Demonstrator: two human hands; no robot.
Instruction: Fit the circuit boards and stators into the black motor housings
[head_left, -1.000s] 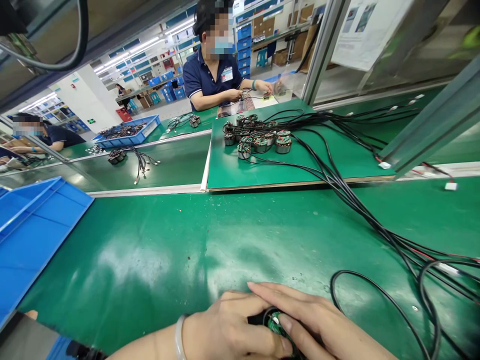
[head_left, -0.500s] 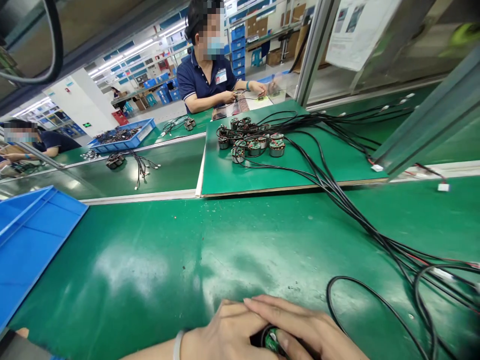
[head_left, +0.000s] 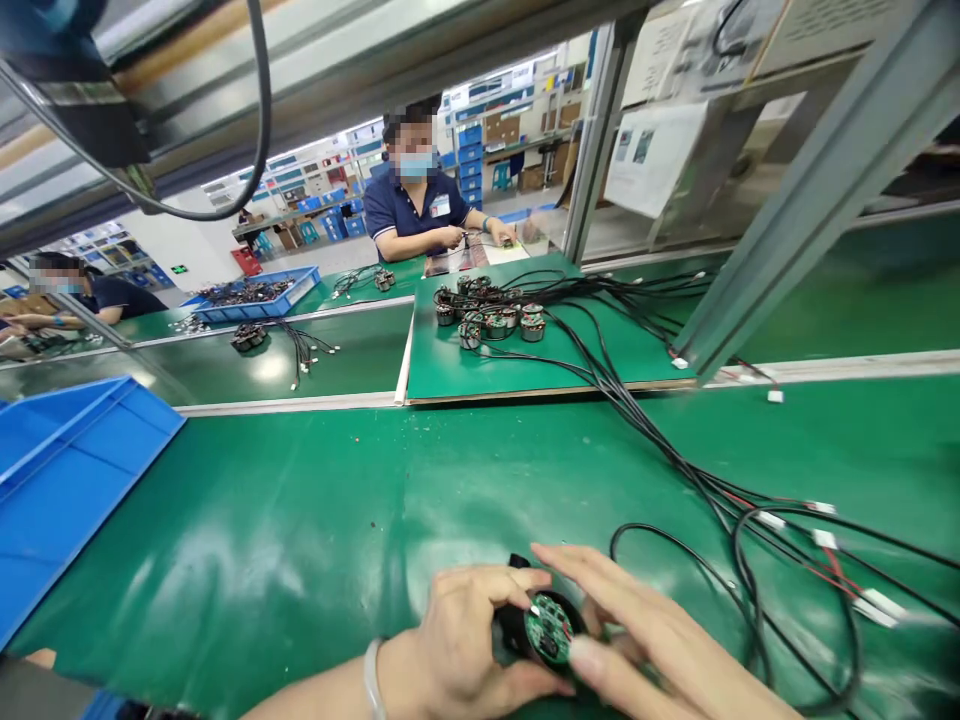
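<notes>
Close to the near edge of the bench, a black round motor housing [head_left: 514,628] is tilted so that its inside faces me. A round green circuit board [head_left: 551,628] with small red and black parts shows in its opening. My left hand [head_left: 469,630] grips the housing from the left, fingers over the top and thumb along the bottom. From the right, my right hand [head_left: 645,640] holds it between thumb and curled fingers, its forefinger stretched above the rim. A black cable [head_left: 682,540] loops out beyond my right hand.
A raised green board [head_left: 480,375] holds several motors with circuit boards [head_left: 495,320]. Their black cables [head_left: 667,440] run right to white connectors [head_left: 877,605]. A blue bin [head_left: 82,470] stands left. A metal post [head_left: 810,200] rises at right. A co-worker [head_left: 420,205] sits opposite.
My hands have parted from their overlapped hold, uncovering the housing and its circuit board. The right hand has shifted right. My view has tilted up and turned slightly right.
</notes>
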